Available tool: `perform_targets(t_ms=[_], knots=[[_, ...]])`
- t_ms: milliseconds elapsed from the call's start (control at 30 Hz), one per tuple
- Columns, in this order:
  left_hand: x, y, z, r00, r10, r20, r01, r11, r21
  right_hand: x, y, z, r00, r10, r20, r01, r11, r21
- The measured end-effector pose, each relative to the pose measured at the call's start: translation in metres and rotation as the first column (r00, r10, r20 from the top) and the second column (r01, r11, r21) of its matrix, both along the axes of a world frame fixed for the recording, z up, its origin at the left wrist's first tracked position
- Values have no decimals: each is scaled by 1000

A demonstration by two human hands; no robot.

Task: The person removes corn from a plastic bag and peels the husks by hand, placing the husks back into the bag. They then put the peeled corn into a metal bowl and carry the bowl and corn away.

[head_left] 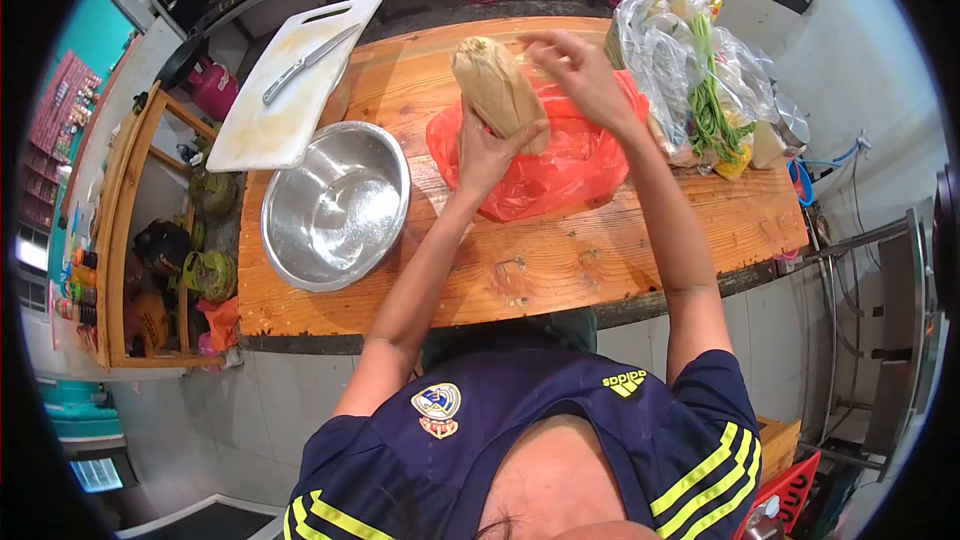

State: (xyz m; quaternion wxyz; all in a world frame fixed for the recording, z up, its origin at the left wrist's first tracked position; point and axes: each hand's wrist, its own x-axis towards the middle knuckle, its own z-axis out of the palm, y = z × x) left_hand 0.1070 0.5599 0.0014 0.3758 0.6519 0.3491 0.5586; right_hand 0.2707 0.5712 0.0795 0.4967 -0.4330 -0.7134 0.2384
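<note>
My left hand [487,148] is wrapped round the lower part of a long bundle in a tan wrapper [492,78], which looks like brown paper or dried leaf. What is inside the wrapper is hidden. The bundle leans over a crumpled red plastic bag [570,180] on the wooden table. To the right of the bundle's upper end, my right hand [578,72] hangs in the air, fingers apart and loosely bent, with nothing visible in it. Left of the bag stands a shiny metal bowl [340,205] with nothing visible in it.
A white cutting board [250,130] with a knife [308,68] on it lies at the table's [440,295] back left. Clear plastic bags [655,50] and green long-stemmed vegetables [712,120] are piled at the right. A wooden shelf [130,230] stands beyond the left edge.
</note>
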Motion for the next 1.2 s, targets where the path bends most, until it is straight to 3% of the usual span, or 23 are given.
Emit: perform_targets(t_ms=[100,133,233,367,467,567,633,667,767,833,900,933,1033,1133,1200], knots=[[3,-8,-16,971,-114,212,134,988,-80,-17,-14,-7,972,-71,224,61,997,54],[0,-7,-19,1000,-19,8,20,999,-26,-19,-19,-13,952,-85,294,75,996,46],[-5,-8,-17,991,-110,76,111,994,-7,-26,-26,-25,989,38,140,-48,996,73],[-13,-3,-20,993,-93,72,101,989,-112,-36,-19,-50,997,-66,48,57,985,163],[-18,-3,-22,976,-113,186,139,981,-134,-46,-28,-42,972,-219,-80,231,955,188],[-21,3,-26,958,-102,268,156,970,-188,-43,-15,-61,891,-260,-371,305,950,65],[-23,-3,-18,968,-63,244,111,976,-188,-31,-13,-53,684,-284,-671,286,952,-111],[-25,-4,-15,943,-51,328,121,973,-196,-21,-13,-50,541,-304,-784,253,948,-192],[-28,-4,-5,868,-24,496,133,974,-186,28,-9,-63,462,-319,-828,261,941,-217],[-27,-6,-2,853,-6,523,101,983,-153,34,-5,-72,638,-401,-658,373,908,-192],[-28,-4,-11,903,-48,427,106,988,-113,34,5,-82,761,-491,-424,507,858,-84],[-29,-4,-13,924,-64,378,106,990,-91,29,-3,-71,810,-415,-415,391,909,-146],[-36,-5,-8,960,-154,233,197,964,-179,-11,-20,-48,926,-196,-323,221,974,41],[-34,-3,-14,956,-234,178,265,948,-176,-27,-33,-34,998,6,57,-14,990,140],[-36,-3,-15,946,-295,138,316,933,-173,-32,-26,-40,998,44,36,-51,977,208]])
